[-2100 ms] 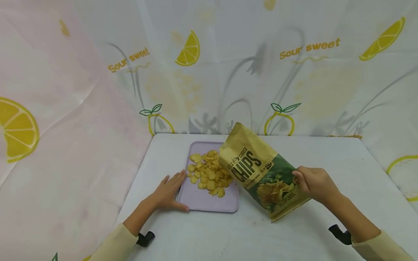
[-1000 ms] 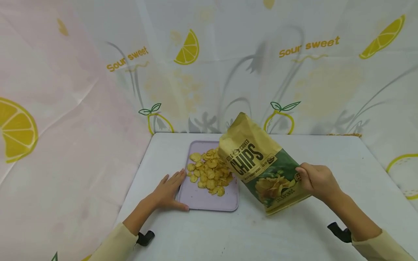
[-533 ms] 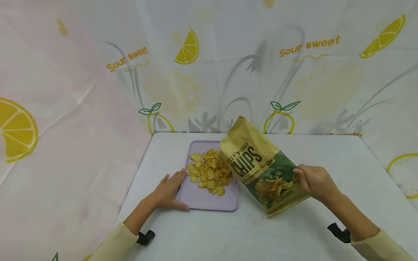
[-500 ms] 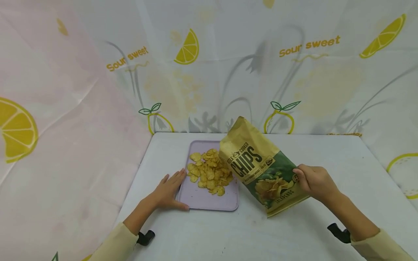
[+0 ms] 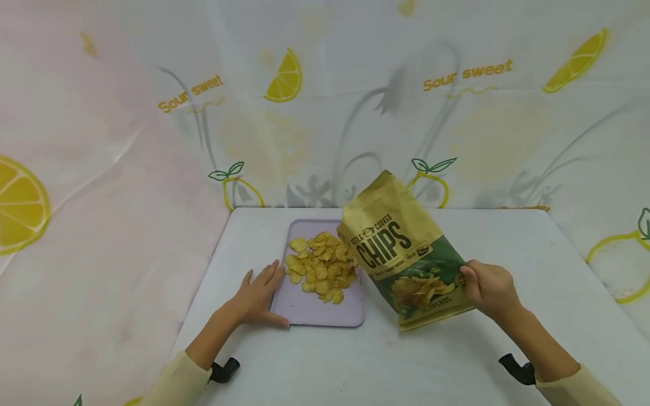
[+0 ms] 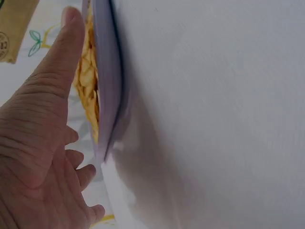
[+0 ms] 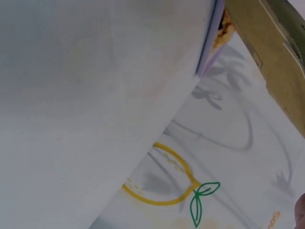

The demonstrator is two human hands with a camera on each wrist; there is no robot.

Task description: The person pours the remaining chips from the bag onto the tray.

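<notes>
A gold and green chip bag (image 5: 401, 254) hangs tilted over the right side of a lilac tray (image 5: 320, 313), its upper end leaning left above the chips. My right hand (image 5: 491, 288) grips the bag's lower right edge, thumb on the printed front. Potato chips (image 5: 322, 268) lie heaped in the tray's middle and far part; the bag covers the tray's far right corner. At the tray's left edge rests my left hand (image 5: 256, 299), fingers spread and thumb by the near corner. In the left wrist view the thumb (image 6: 52, 71) extends along the tray's side.
The white table (image 5: 406, 366) reaches back to a printed curtain (image 5: 345, 84) with lemons and lettering. Another stretch of curtain (image 5: 101, 225) borders the left side. Black wrist-worn devices (image 5: 225, 370) sit at both wrists. A few crumbs dot the tray and table.
The bag rose, dipped, then rose again in my right hand, its lower end now higher and further left. The left hand stays at the tray. The whole head view shifted slightly.
</notes>
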